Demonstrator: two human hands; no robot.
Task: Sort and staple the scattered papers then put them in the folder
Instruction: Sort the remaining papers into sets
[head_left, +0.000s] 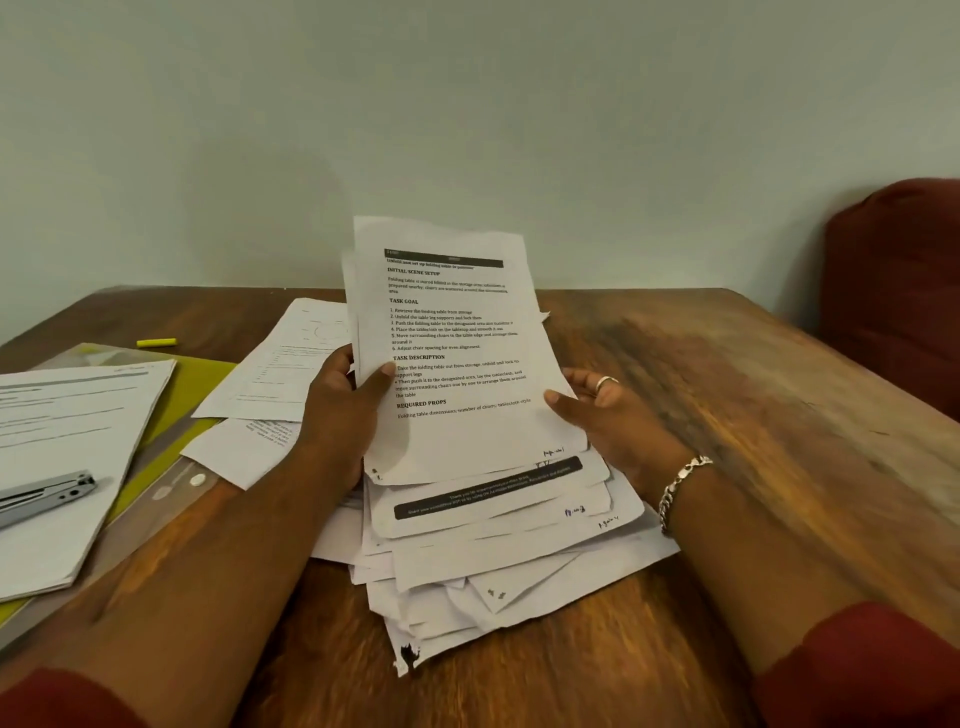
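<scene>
Sorting looks barely half done: the left hand and right hand both grip a raised sheaf of printed white pages above the loose centre heap, while the grey metal stapler and yellow-green folder wait at left

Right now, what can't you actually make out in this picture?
- Stapler: head view, cut off by the left edge.
- Yellow folder: mostly covered by the paper stack.
- Lower sheets: text hidden by the held pages.
- Left hand fingers: behind the pages.
</scene>
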